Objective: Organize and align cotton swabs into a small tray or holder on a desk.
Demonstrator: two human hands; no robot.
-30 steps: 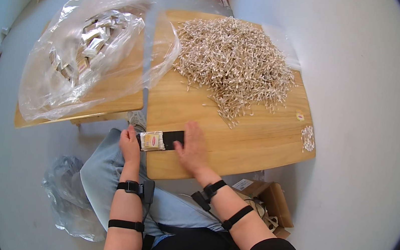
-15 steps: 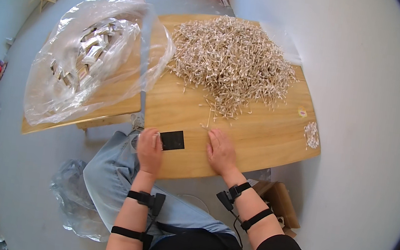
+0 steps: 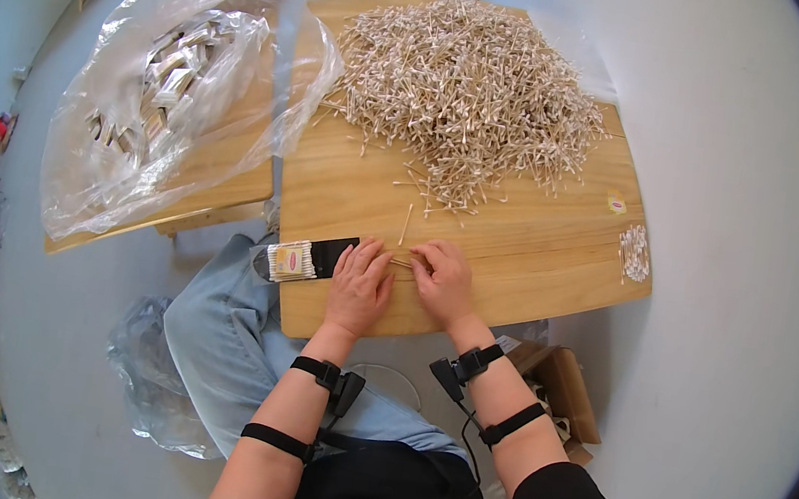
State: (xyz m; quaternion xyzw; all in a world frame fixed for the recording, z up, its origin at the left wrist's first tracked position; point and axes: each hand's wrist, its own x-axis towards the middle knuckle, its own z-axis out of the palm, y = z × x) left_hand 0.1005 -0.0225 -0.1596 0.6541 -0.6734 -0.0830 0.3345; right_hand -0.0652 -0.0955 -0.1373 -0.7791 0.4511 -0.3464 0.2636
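Note:
On the near part of the wooden table (image 3: 522,240), my right hand (image 3: 443,281) has its fingers curled down over a few cotton swabs (image 3: 402,262) lying sideways. Their other ends point toward my left hand (image 3: 360,285), whose fingers are stretched out on the tabletop; whether it touches the swabs I cannot tell. Just left of that hand is a black flat piece (image 3: 330,256). Adjoining it, a clear pack of cotton swabs (image 3: 293,262) with a yellow-and-red label sits at the table's left edge. One single swab (image 3: 407,224) lies beyond my hands.
A large pile of cotton swabs (image 3: 470,97) covers the far part of the table. At the right edge lie a small heap of swabs (image 3: 633,254) and a yellow label (image 3: 617,201). A clear plastic bag (image 3: 224,125) of packs rests on the left table. Below right stands a cardboard box (image 3: 568,388).
My left hand has moved right, away from the swab pack, which now shows at the table edge. My right hand has shifted slightly nearer the swabs between the hands. The view has tilted a little.

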